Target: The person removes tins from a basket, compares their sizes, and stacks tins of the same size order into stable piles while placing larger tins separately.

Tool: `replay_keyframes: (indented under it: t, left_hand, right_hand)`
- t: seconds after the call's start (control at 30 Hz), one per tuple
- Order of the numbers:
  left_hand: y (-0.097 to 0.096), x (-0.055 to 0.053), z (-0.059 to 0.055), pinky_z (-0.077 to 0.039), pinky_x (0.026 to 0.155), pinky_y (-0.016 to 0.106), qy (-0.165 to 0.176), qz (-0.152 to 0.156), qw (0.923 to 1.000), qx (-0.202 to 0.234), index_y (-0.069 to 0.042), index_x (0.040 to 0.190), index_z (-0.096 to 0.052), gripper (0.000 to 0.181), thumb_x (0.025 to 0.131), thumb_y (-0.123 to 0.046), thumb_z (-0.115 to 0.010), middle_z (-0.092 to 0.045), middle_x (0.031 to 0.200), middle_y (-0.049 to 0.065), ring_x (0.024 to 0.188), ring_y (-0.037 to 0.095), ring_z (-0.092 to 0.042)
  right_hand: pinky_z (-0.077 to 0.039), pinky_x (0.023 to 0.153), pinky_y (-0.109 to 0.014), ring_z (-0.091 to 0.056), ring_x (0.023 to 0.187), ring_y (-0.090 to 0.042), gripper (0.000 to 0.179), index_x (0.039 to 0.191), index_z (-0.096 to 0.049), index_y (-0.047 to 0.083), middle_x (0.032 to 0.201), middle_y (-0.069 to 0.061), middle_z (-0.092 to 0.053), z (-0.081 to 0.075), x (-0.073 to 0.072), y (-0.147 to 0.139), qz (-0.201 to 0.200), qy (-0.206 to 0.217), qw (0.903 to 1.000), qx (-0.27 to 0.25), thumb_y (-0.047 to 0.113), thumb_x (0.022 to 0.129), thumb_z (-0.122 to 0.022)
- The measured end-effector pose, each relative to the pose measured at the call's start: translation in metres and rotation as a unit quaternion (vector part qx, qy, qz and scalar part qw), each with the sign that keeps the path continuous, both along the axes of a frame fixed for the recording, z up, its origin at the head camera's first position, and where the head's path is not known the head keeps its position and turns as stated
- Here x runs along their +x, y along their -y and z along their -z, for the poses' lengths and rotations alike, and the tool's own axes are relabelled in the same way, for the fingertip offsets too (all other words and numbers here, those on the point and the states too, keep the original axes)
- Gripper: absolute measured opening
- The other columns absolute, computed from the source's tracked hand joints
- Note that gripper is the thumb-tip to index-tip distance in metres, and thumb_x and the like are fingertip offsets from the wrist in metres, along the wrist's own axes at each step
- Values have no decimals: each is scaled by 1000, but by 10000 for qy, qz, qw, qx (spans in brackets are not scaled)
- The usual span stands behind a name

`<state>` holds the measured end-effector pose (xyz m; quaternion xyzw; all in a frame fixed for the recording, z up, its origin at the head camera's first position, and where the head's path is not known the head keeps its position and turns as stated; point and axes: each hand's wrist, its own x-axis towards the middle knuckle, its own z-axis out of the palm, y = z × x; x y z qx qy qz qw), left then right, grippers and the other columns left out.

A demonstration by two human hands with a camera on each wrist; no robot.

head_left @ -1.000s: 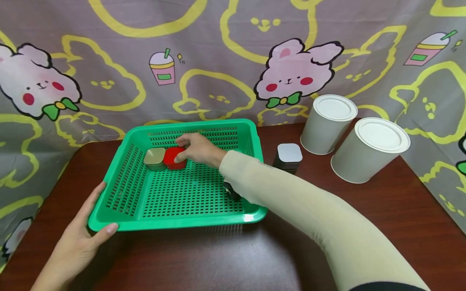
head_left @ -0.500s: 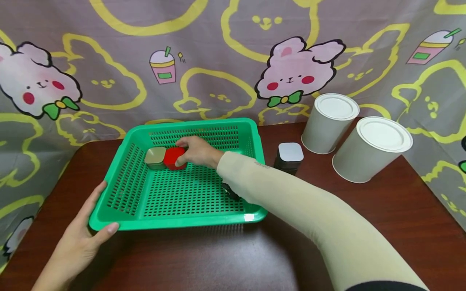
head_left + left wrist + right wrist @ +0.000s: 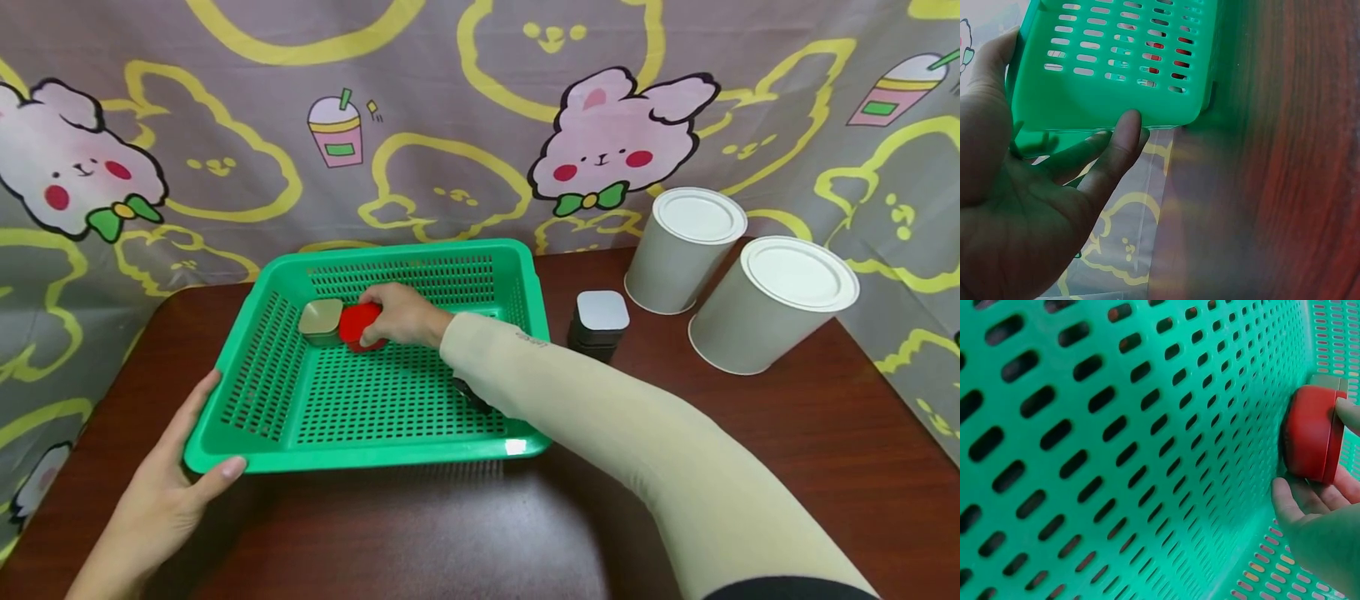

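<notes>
A green plastic basket [image 3: 352, 458] with slotted sides and floor stands on the table. My left hand [image 3: 161, 487] holds its front-left corner, thumb over the front rim and fingers along the left side; in the left wrist view the fingertips lie against the slotted wall [image 3: 1072, 103]. Inside the basket, my right hand [image 3: 405, 315] grips a red tin [image 3: 1313, 434] between thumb and fingers. Right beside the red tin is a beige-gold tin [image 3: 321, 321] with rounded corners, mostly hidden behind it in the right wrist view.
A small dark tin with a white lid [image 3: 600, 321] stands right of the basket. Farther right are two large pale cans, one at the back [image 3: 684, 250] and one nearer [image 3: 768, 308]. A patterned cloth [image 3: 450, 100] hangs behind the brown table [image 3: 360, 533].
My right fingers have closed in around the red tin, which is now slightly turned. The left hand stays at the basket corner; the whole view has shifted a little.
</notes>
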<state>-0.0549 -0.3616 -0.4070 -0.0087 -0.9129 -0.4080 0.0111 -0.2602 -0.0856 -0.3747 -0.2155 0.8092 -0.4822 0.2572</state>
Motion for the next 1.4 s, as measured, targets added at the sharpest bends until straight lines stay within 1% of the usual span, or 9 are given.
replay_keyframes:
  t: [0.1,0.27,0.33,0.47,0.6,0.87,1.07,1.2,1.4]
  left_hand:
    - [-1,0,-1,-29,93,0,-40,32,10000,14,-40,169,-8,98,100,-9,-70,-38,158,-10,119,-22,-40]
    - [-4,0,-3,-29,93,-1,-68,29,10000,39,-39,169,-8,97,100,-8,-70,-37,160,-4,119,-22,-40]
    - [-6,0,-3,-28,93,-1,-102,23,9999,45,-38,169,-9,98,100,-7,-70,-38,158,-8,118,-22,-41]
    - [-7,0,-5,-29,93,0,-161,49,9998,75,-37,169,-11,98,99,-5,-71,-37,147,-25,117,-21,-42]
    - [-8,0,-6,-30,92,0,-189,66,9998,93,-36,169,-11,98,99,-4,-70,-37,144,-30,117,-21,-42]
    - [-8,1,-5,-31,90,1,-202,60,9998,46,-36,169,-11,98,99,-4,-71,-36,143,-31,116,-22,-43]
    - [-7,3,-5,-29,89,1,-222,50,9997,-66,-36,169,-11,98,98,-6,-72,-37,140,-33,115,-23,-42]
    - [-6,3,-5,-30,90,1,-197,53,9998,-84,-37,169,-10,98,99,-7,-72,-38,144,-28,116,-22,-42]
    - [-3,3,-5,-29,88,1,-113,52,9997,-186,-39,169,-8,98,100,-10,-71,-39,157,1,116,-22,-40]
  right_hand:
    - [-50,81,-24,-58,105,-20,55,143,-57,3,134,-12,-63,-2,1,0,-36,-94,9999,71,2,92,-76]
    - [-51,83,-26,-57,109,-22,54,144,-57,4,135,-11,-62,-3,2,-1,-27,-102,9999,78,2,93,-75]
    - [-52,84,-26,-57,109,-22,53,142,-57,4,134,-11,-62,-4,2,-2,-13,-115,9999,45,2,93,-74]
    - [-52,82,-25,-59,108,-22,47,136,-58,3,131,-11,-64,-7,1,-2,0,-241,9997,-36,2,92,-75]
    - [-53,81,-25,-60,104,-22,45,131,-59,3,128,-11,-65,-12,2,-4,-16,-311,9995,-104,2,91,-77]
    - [-57,92,-39,-60,102,-22,39,126,-60,4,126,-11,-67,-21,4,-6,-163,-160,9995,-214,4,91,-77]
    - [-56,98,-48,-61,101,-23,41,128,-59,4,122,-10,-67,-35,9,-10,-263,-118,9986,-436,4,91,-76]
    - [-57,96,-46,-62,103,-25,42,129,-59,4,121,-10,-68,-50,12,-17,-293,-32,9980,-568,5,91,-76]
    - [-57,87,-31,-62,109,-24,47,135,-58,5,126,-8,-66,-70,15,-32,-320,52,9975,-625,7,92,-77]
